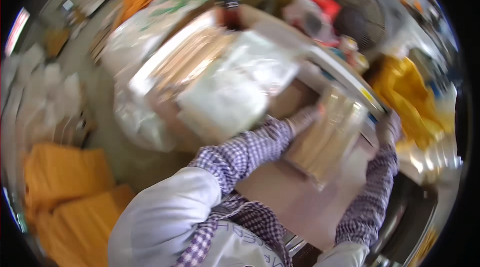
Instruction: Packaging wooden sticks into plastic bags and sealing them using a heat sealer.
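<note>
Where the bare left hand (304, 119) closes, a flat, clear-wrapped bundle of pale tan sticks (327, 139)

Although blur softens the fingers, the left hand appears closed on the bundle's upper left edge; how firmly cannot be told. The bundle extends below and to the right of that grip, over a flat pinkish-brown work surface (280, 192); whether it touches down is unclear. The bare right hand (390, 127) is beyond the bundle's right side, apart from it; how far its fingers open, or whether they hold anything, cannot be told. Up and left of the left grip lie glossy, pale clear plastic bags (225, 94) and long tan pieces (192, 59).

By its look, the bundle should be light and stiff lengthwise, yet its shiny wrap may slip and the sticks may shift under a one-edge pinch. Both long sides probably offer the surest hold; the wrap's loose end would likely crumple.
</note>
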Available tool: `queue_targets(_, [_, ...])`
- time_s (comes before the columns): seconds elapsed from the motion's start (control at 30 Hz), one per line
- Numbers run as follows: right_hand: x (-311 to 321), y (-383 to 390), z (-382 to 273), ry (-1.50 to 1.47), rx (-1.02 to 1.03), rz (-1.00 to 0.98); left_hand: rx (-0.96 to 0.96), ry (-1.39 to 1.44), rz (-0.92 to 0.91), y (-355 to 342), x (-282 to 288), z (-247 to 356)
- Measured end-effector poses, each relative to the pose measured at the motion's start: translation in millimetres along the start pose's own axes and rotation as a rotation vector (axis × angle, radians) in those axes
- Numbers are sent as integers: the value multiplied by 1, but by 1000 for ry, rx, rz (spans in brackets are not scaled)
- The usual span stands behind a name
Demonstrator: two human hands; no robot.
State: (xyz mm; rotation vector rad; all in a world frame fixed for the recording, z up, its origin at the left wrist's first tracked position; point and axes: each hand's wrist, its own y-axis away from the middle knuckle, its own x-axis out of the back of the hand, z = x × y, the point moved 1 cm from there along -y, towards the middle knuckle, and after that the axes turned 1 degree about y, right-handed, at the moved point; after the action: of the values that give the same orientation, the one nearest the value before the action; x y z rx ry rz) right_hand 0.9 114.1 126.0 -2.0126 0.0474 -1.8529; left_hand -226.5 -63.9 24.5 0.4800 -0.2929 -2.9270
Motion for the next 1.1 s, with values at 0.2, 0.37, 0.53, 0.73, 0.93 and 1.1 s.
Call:
queue_targets(0.2, [-58,-9,115,202,136,246,-129,-548,-33,162,17,2])
queue_targets(0.37, [-32,-34,109,222,-81,156,-614,-314,728,289,202,130])
queue_targets(0.53, [-10,-13,158,411,-314,-106,59,-1154,1555,310,353,194])
queue_targets(0.73, [35,47,10,78,1,277,-124,-119,1026,308,479,134])
queue_targets(0.93, [-34,141,-61,-844,-408,-359,-132,83,971,374,443,106])
queue_targets(1.1, [7,215,-109,-1320,-633,-596,-413,15,869,459,348,94])
